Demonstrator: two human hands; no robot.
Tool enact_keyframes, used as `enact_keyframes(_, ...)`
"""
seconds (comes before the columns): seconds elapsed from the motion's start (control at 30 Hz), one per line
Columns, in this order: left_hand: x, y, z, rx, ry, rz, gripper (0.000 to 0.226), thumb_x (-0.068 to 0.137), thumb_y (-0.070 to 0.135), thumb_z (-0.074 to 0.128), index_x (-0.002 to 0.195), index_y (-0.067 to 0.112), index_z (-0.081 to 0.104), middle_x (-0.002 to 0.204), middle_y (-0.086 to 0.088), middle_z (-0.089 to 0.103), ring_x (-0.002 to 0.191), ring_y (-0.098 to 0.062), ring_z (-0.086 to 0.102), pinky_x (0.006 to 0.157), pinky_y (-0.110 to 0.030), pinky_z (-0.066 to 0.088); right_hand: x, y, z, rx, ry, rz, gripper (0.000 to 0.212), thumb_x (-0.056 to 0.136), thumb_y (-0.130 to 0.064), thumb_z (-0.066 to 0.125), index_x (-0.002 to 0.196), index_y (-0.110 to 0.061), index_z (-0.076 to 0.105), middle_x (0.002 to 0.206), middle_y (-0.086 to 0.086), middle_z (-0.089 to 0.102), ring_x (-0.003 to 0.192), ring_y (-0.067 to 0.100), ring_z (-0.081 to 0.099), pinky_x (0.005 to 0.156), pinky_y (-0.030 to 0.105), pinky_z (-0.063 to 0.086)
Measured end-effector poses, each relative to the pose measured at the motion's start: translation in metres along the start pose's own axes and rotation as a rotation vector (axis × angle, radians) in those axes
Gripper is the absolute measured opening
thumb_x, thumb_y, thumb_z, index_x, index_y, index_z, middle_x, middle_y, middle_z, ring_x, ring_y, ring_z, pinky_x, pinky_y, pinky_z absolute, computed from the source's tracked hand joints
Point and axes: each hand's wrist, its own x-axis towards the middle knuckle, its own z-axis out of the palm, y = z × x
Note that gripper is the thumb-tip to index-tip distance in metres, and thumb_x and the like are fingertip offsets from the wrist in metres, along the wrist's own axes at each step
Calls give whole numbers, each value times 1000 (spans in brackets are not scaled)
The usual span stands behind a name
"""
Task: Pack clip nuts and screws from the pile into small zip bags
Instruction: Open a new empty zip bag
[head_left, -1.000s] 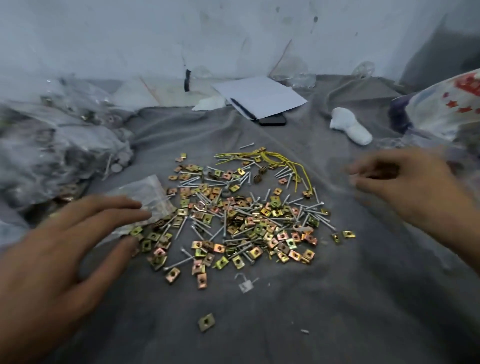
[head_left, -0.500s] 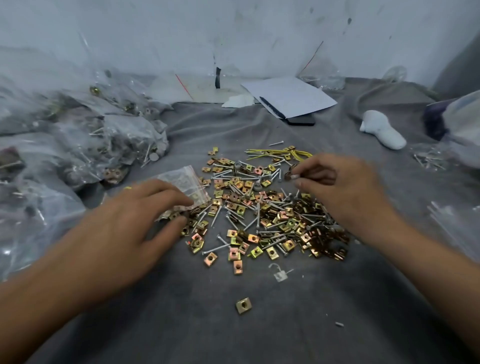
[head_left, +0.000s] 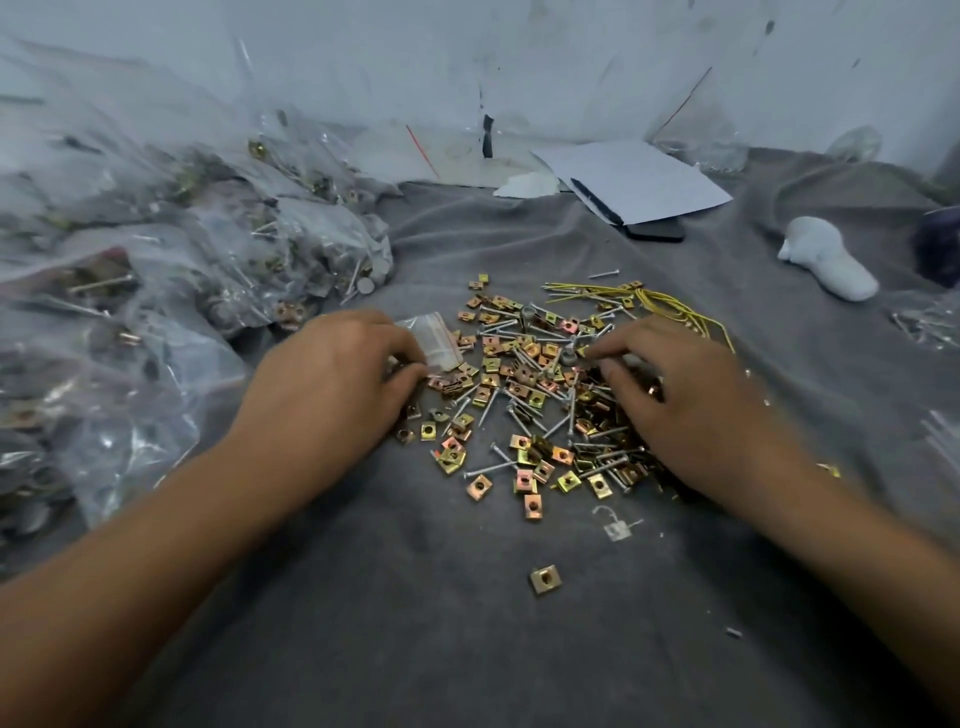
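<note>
Brassy gold clip nuts (head_left: 524, 410) mixed with silvery screws (head_left: 571, 415), on a plain grey cloth (head_left: 415, 623). Clear zip bag (head_left: 436, 345) with red strip. Bright yellow wires (head_left: 670, 306), white paper (head_left: 644, 179).

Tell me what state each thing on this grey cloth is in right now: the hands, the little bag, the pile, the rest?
left hand: pinching the small zip bag
small zip bag: flat, looks empty
right hand: fingers curled, picking in the pile; whether it grips anything is unclear
pile of clip nuts and screws: loose, spread out
stray clip nut: alone, apart from the pile
filled bags: heaped, holding hardware
yellow wires: loose bundle at the pile's far edge
</note>
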Motion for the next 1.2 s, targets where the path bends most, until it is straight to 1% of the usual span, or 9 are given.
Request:
enact_keyframes(0.17, 1, -2, -13, -106, 140, -80, 6, 91, 32, 71, 86, 31, 74, 88, 12, 70, 82, -12, 68, 72, -39, 59, -3, -6, -3, 1, 7, -2, 18, 102, -20, 63, 117, -21, 73, 113, -10, 68, 108, 9, 60, 98, 30, 49)
enact_keyframes(0.27, -5, 0, -26, -319, 182, -100, 13, 88, 31, 74, 79, 36, 66, 84, 23, 69, 76, 7, 66, 67, -8, 50, -8, -21, -11, 46, 101, -59, 23, 100, -20, 67, 123, -19, 70, 115, -9, 71, 110, 5, 63, 99, 20, 47)
enact_keyframes(0.33, -14, 6, -33, -393, 136, -16, 15, 88, 32, 75, 79, 35, 65, 90, 28, 68, 78, 8, 67, 66, 1, 43, -19, -39, -12, 177, 96, -74, 34, 98, -24, 69, 131, -23, 64, 113, -16, 71, 109, 1, 66, 97, 18, 50)
enact_keyframes(0.47, -30, 16, -45, -434, -19, 173, 4, 87, 39, 70, 87, 35, 68, 94, 18, 71, 83, -2, 71, 71, -9, 51, -44, -72, 0, 466, -40, -60, 47, 94, -29, 75, 138, -31, 60, 114, -21, 70, 108, -1, 68, 94, 15, 52)
enact_keyframes(0.6, -35, 21, -48, -452, -264, 285, 9, 84, 40, 62, 92, 39, 67, 101, 16, 72, 94, -9, 71, 72, -29, 58, -52, -84, 6, 416, 30, -169, 23, 93, -15, 79, 115, -20, 76, 106, -15, 71, 98, -2, 66, 87, 11, 48)
enact_keyframes(0.77, -40, 24, -52, -591, -347, 177, 29, 90, 58, 54, 96, 35, 71, 84, 18, 71, 75, -5, 69, 62, -13, 49, -64, -91, 7, 320, 77, -272, 20, 98, -15, 73, 118, -14, 74, 107, -4, 66, 94, 4, 63, 84, 17, 50)
enact_keyframes(0.87, -44, 33, -43, -452, -346, 163, 47, 82, 78, 49, 91, 36, 66, 84, 20, 68, 76, -3, 66, 65, -25, 52, -74, -99, 9, 589, 58, -60, 28, 97, -16, 67, 124, -25, 67, 112, -10, 72, 104, 9, 71, 89, 27, 58)
enact_keyframes(0.97, -48, 41, -34, -358, -283, 168, 40, 79, 76, 46, 86, 39, 59, 83, 24, 63, 75, 2, 63, 65, -30, 54, -75, -106, 7, 983, -29, 264, 19, 93, -19, 71, 106, -32, 68, 102, -1, 77, 96, 20, 76, 84, 42, 64)
enact_keyframes(1.2, -50, 47, -30, -336, -306, 198, 37, 84, 71, 46, 90, 38, 61, 85, 24, 59, 80, 1, 60, 68, -32, 53, -69, -98, 2, 1159, -108, 564, 31, 83, 6, 81, 99, -13, 62, 89, 15, 80, 85, 38, 78, 81, 61, 62)
